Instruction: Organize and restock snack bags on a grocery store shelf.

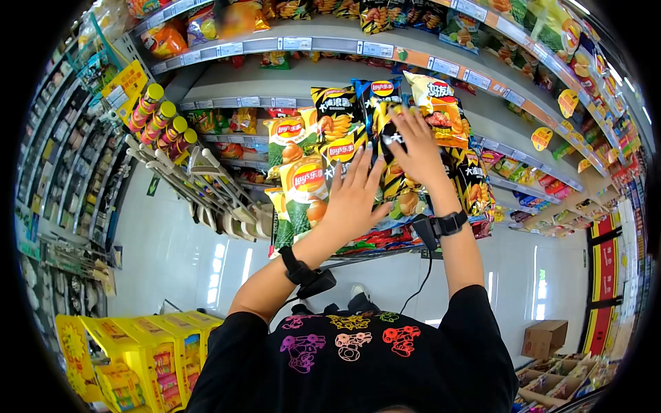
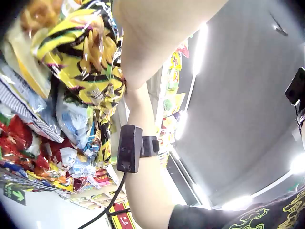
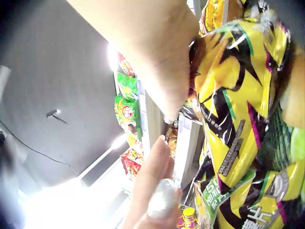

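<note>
My left hand [image 1: 351,199] rests with straight fingers on a yellow-and-black bag of Lay's potato chips [image 1: 339,150] in the head view. Spread fingers of my right hand [image 1: 417,148] press on another yellow-and-black chip bag [image 1: 384,124], farther from my body. Both bags belong to a tall pile of chip bags. A green-and-yellow Lay's bag [image 1: 303,182] lies left of my left hand, and a cream-and-orange bag [image 1: 441,103] beyond my right. Crinkled yellow-and-black bags [image 2: 81,52] fill much of the left wrist view. In the right wrist view, a shiny yellow-and-black bag [image 3: 238,100] stands close by.
Snack shelves [image 1: 310,41] with price tags run behind the pile. Left of it are folding metal frames [image 1: 206,179] and yellow-lidded canisters [image 1: 162,117]. A yellow display stand [image 1: 141,344] is at lower left, a cardboard box [image 1: 544,339] at lower right.
</note>
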`<state>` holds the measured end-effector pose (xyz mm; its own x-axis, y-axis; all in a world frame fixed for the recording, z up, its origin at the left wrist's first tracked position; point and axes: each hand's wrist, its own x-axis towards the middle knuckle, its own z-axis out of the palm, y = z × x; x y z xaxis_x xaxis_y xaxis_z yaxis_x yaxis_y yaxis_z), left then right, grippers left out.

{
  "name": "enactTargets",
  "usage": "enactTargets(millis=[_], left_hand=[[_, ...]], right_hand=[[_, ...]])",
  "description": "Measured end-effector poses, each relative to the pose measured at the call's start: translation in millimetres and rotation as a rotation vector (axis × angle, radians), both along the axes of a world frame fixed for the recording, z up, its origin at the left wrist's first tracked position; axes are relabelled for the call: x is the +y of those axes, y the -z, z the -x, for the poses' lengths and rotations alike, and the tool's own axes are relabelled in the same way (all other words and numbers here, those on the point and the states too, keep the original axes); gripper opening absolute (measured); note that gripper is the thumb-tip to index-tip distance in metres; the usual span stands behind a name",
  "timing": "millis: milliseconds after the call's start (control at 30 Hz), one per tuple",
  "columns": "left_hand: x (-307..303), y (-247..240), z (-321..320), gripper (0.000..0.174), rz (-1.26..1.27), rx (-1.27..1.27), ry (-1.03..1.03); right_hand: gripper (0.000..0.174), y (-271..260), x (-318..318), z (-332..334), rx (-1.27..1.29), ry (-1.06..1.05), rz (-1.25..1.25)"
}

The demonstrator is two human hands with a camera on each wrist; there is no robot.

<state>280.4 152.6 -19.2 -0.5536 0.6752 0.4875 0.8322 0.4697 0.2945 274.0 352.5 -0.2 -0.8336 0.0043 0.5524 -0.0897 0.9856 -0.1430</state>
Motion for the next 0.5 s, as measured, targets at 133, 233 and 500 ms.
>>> enactTargets(millis=[133,233,500], left_hand=[[-24.4,-0.7,18.8,0.077,-0.047,-0.001,-0.005],[-26.7,4.2,39.4,0.071,-0.06,-0.022,-0.028],[-5.3,-3.3,87.9,0.058,-0.082,0.068,-0.086]], right_hand=[[0.062,4.4,-15.7,9.9,-0.165,0.093,-0.087],[0.062,2.8,-19.9,12.1,-0.21,0.118,-0.093],[0.062,6.5,-13.8,-2.4,0.086,0.128,0.057]])
